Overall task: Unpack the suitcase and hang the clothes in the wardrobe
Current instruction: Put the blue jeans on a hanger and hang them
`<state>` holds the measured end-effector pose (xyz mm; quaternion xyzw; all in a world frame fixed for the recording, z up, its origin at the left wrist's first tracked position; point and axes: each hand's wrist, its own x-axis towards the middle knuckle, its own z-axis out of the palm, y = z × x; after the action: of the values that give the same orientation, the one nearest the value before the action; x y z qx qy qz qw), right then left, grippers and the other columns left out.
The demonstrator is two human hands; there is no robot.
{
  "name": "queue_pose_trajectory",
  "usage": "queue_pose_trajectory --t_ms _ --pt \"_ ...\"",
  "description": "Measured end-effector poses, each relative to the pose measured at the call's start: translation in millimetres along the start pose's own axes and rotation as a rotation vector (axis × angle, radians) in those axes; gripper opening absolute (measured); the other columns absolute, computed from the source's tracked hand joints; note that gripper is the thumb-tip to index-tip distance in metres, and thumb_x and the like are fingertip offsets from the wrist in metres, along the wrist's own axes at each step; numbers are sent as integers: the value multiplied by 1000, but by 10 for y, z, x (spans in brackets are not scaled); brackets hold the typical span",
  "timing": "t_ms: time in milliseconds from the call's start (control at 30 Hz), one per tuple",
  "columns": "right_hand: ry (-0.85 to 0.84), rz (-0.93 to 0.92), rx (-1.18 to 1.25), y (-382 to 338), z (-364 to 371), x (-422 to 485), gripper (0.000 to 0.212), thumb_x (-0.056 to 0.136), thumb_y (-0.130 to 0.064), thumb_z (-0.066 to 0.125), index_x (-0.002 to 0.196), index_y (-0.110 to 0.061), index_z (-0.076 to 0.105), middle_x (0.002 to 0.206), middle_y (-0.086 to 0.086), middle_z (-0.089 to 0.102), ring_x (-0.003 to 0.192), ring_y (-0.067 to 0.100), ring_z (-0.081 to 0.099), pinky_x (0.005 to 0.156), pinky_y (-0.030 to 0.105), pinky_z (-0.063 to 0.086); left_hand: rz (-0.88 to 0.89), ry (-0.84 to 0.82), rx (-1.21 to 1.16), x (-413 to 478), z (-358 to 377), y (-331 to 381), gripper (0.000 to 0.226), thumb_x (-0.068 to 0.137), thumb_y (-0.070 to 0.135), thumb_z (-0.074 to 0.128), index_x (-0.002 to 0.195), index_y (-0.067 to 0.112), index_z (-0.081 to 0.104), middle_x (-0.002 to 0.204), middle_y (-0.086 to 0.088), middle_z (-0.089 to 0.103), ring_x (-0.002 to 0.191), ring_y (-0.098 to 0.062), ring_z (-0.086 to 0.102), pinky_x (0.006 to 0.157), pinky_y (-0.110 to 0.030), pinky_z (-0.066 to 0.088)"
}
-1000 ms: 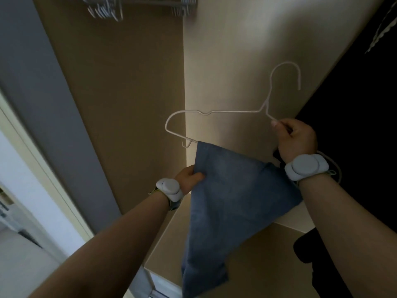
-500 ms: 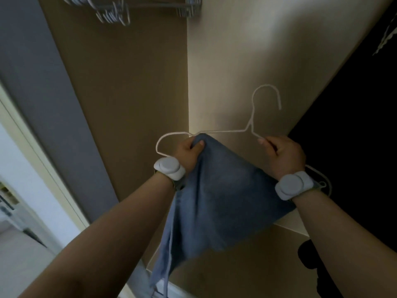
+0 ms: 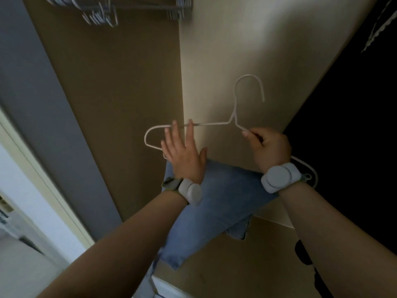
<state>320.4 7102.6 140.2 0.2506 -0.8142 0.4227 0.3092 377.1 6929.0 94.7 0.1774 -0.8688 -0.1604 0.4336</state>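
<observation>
Bare forearms, grey wrist devices (image 3: pixel 280 178) — both wrists

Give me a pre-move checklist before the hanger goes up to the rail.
1. Right hand grip on white hanger: ok, closed on its right arm.
2. Left hand clear of cloth: not ok, open, flat over it.
3. Blue garment seated on the bar: cannot tell, hands hide the fold.
4. Hook free: ok.
5. Rail has room: ok, gap between empty hangers.

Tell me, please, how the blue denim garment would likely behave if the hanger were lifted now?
The denim garment looks floppy: it sags in folds below the hanger. Draped and unclipped, it might slide. The right hand alone grips the wire, so it could tilt.
</observation>
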Motion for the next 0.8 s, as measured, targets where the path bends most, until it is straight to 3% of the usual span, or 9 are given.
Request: queue_pose_trajectory --t_ms 100,133,200,333,433,500,567,633,800 --pt "-24 11 -11 2 50 -53 30 90 -34 61 76 -9 68 68 8 63 65 26 57 56 36 46 192 -42 -11 186 -42 133 45 86 38 55 127 21 55 119 -12 57 120 -36 47 108 -52 20" --pt "-40 33 7 38 62 -69 28 89 -33 62 78 -9 69 70 8 64 67 25 58 58 38 48 213 -56 -42 257 -68 162 36 87 42 51 113 19 62 104 -10 60 105 -35 53 97 -46 30" --pt "-56 82 94 85 46 -91 23 89 -28 63 85 -7 70 79 9 67 75 24 61 67 41 51 233 -150 -61 381 -103 186 33 91 44 47 94 16 65 90 -9 60 91 -33 54 77 -35 25" --pt "40 129 64 238 -87 -271 35 88 -19 64 119 -4 58 120 16 52 111 24 46 94 31 39 196 -151 -23 548 -128 179 31 94 44 46 92 19 64 93 -7 61 94 -30 53 75 -33 23" --pt "272 317 73 409 -64 -616 38 85 -16 67 117 -2 51 115 17 50 107 29 49 90 40 43 128 -116 -39 680 -169 196 30 93 45 46 92 20 64 95 -7 61 96 -30 53 78 -34 25" --pt "172 558 236 531 55 -794 41 85 -17 68 116 -1 47 110 10 54 100 23 53 84 37 46 109 -112 -39 739 -197 209 30 93 44 46 92 21 64 95 -6 61 96 -28 53 77 -33 22" --pt "-84 738 383 690 215 -890 44 84 -21 69 117 0 49 109 11 62 93 20 58 76 27 45 104 -103 -57 754 -218 221 29 94 43 47 92 20 64 94 -5 61 96 -27 53 75 -31 19" --pt "-241 782 442 815 342 -917 42 85 -21 69 117 1 53 111 15 65 94 21 61 71 22 48 93 -103 -87 756 -264 221 28 94 41 47 92 19 64 92 -5 61 95 -28 53 75 -31 19" --pt "-306 833 648 784 434 -919 28 92 -5 56 118 4 56 114 8 60 90 21 60 59 7 50 20 -105 -131 819 -416 128 26 94 38 49 86 17 61 96 -7 63 97 -29 53 79 -33 22"
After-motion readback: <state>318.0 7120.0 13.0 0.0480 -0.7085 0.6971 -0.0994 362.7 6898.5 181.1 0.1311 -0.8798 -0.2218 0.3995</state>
